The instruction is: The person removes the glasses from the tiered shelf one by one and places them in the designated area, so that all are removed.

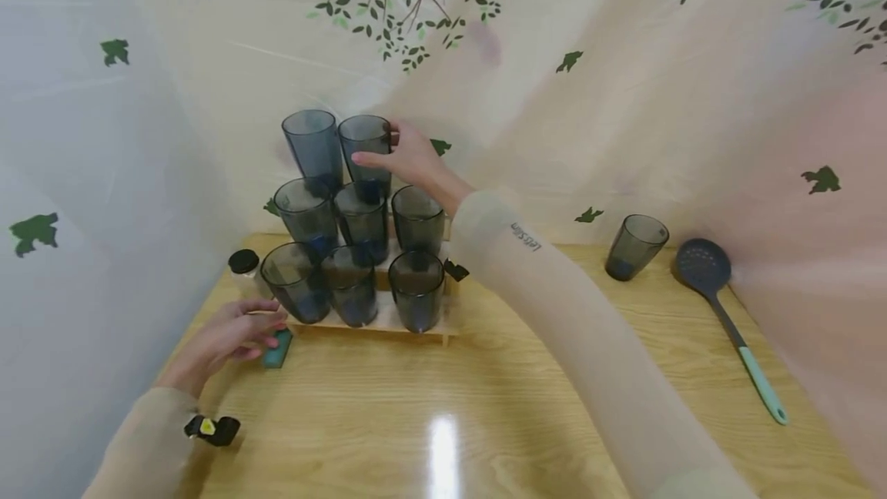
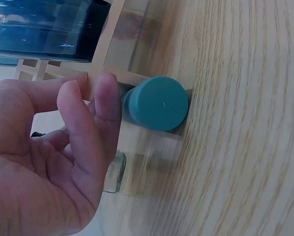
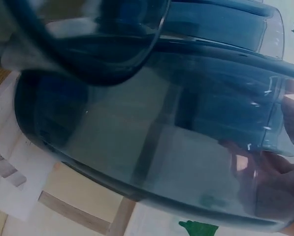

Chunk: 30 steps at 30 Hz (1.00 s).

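- The right hand (image 1: pixel 414 160) reaches up to the top tier of a stepped rack, its thumb and fingers curled round a smoky blue translucent plastic tumbler (image 1: pixel 366 146), gripping it at the rim end.
- That tumbler sits at the right of the top row, just beside a second one; in the right wrist view its dark curved wall (image 3: pixel 151 147) fills the picture, with fingertips showing through it at the right.
- The left hand (image 1: pixel 229 337) rests low on the table at the rack's front left corner, fingers loosely bent and touching a small teal cylinder-shaped piece (image 2: pixel 156 102), not gripping it.
- The pale wooden tiered rack (image 1: pixel 377 323) carries eight tumblers in three rows.
- The light wood-grain table (image 1: pixel 443 406) also bears a lone tumbler (image 1: pixel 634 246) and a dark grey skimmer spoon with a teal handle (image 1: pixel 728 322), both well apart to the right.
- A cream curtain printed with green leaves (image 1: pixel 624 60) hangs behind.
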Available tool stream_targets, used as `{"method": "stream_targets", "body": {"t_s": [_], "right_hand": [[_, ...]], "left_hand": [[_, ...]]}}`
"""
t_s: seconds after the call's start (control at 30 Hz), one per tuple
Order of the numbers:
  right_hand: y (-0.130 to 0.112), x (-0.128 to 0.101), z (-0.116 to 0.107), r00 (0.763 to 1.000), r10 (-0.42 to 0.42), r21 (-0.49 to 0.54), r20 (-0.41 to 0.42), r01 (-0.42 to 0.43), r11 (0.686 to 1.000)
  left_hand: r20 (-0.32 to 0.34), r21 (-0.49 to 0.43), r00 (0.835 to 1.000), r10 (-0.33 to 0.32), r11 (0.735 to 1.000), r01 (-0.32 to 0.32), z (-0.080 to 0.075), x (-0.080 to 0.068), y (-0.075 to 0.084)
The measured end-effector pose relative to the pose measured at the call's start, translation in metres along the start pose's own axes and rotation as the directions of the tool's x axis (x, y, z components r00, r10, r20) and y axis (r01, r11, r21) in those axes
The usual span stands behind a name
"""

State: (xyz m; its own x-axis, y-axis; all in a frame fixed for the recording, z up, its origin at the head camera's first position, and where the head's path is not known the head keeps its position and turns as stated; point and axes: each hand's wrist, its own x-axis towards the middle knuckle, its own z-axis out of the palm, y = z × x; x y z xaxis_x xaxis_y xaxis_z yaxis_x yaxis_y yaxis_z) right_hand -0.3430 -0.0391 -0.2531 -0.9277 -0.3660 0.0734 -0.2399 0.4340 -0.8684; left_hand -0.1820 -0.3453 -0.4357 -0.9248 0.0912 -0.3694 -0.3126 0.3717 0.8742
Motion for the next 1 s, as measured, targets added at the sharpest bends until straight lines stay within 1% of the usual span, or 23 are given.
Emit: {"method": "stream_targets", "body": {"t_s": [0.07, 0.17, 0.3, 0.4, 0.5, 0.57, 0.67, 0.8, 0.87, 1.0], "right_hand": [[0.003, 0.001, -0.001, 1.0, -0.008, -0.016, -0.012, 0.008, 1.0], [0.007, 0.003, -0.001, 0.999, -0.022, -0.04, -0.024, 0.021, 0.999], [0.01, 0.003, 0.0, 0.998, -0.038, -0.061, -0.054, 0.034, 0.998], [0.01, 0.002, -0.001, 0.995, -0.057, -0.091, -0.077, 0.05, 0.995], [0.009, 0.0, -0.006, 0.995, -0.067, -0.094, -0.078, 0.06, 0.994], [0.011, -0.002, -0.014, 0.994, -0.065, -0.068, -0.085, 0.059, 0.996], [0.015, -0.006, -0.028, 0.995, -0.039, 0.035, -0.088, 0.042, 0.999], [0.024, -0.016, -0.047, 0.996, 0.002, 0.156, -0.089, 0.012, 0.988], [0.03, -0.023, -0.057, 0.994, 0.0, 0.172, -0.111, 0.019, 0.985], [0.044, -0.041, -0.078, 0.986, -0.013, 0.167, -0.167, 0.042, 0.985]], "left_hand": [[0.006, -0.007, 1.0, 0.004, 1.0, -0.004, 0.002, 0.002, 0.0], [-0.002, -0.005, 1.0, 0.0, 1.0, 0.0, 0.003, 0.003, -0.001], [-0.018, -0.002, 1.0, 0.002, 1.0, -0.002, 0.001, 0.003, -0.001], [-0.012, -0.008, 1.0, 0.006, 1.0, -0.006, 0.0, 0.003, 0.0], [-0.006, -0.012, 1.0, 0.001, 1.0, -0.001, -0.002, 0.002, -0.001], [-0.002, -0.009, 1.0, 0.003, 1.0, -0.003, -0.001, 0.003, -0.001], [0.003, -0.009, 1.0, 0.007, 1.0, -0.007, 0.0, 0.004, -0.001], [0.005, -0.002, 1.0, 0.0, 1.0, 0.0, 0.0, 0.003, 0.0], [0.006, 0.002, 1.0, -0.005, 1.0, 0.005, 0.0, 0.003, 0.001], [0.01, 0.007, 1.0, -0.005, 1.0, 0.005, 0.0, 0.004, 0.001]]}}
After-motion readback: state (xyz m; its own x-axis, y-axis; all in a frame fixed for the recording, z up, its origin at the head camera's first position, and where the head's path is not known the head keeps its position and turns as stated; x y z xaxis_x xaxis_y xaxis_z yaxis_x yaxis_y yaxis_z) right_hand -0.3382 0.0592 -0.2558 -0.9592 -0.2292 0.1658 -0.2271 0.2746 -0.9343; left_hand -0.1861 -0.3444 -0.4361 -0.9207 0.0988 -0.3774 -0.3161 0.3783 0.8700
